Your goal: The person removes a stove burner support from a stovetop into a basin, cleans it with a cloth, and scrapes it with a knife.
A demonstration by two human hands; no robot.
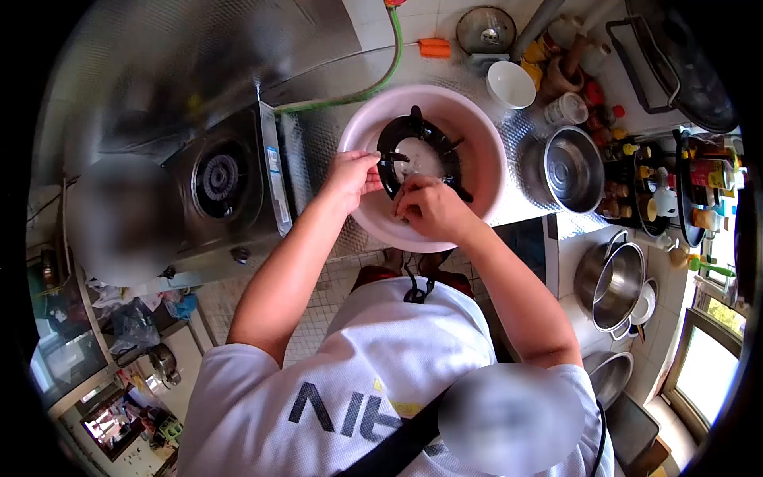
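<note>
We are standing at a silvery patterned counter [520, 187], where a pink basin [487, 159] is resting just in front of us. Inside the basin's rim, as seen from above, we are handling a black ring with prongs [450, 163]; we cannot tell whether it is touching the basin's bottom. Our left hand [352, 179] is gripping the ring at its left side, with thumb and fingers closing narrowly beside a prong. Our right hand [431, 205] is reaching over the ring's near side, fingers curling inward and pointing down into the basin (we cannot tell whether anything is sitting between them, as the knuckles are hiding the tips).

To the left of the basin, a stove [258, 167] is showing its dark round burner [220, 176]. Behind, a green hose [393, 67] is curving down towards the counter. To the right, a steel bowl [572, 169] is standing near the basin, while a white bowl [511, 85] is sitting farther back. Beyond the steel bowl, bottles [666, 203] are crowding together.
</note>
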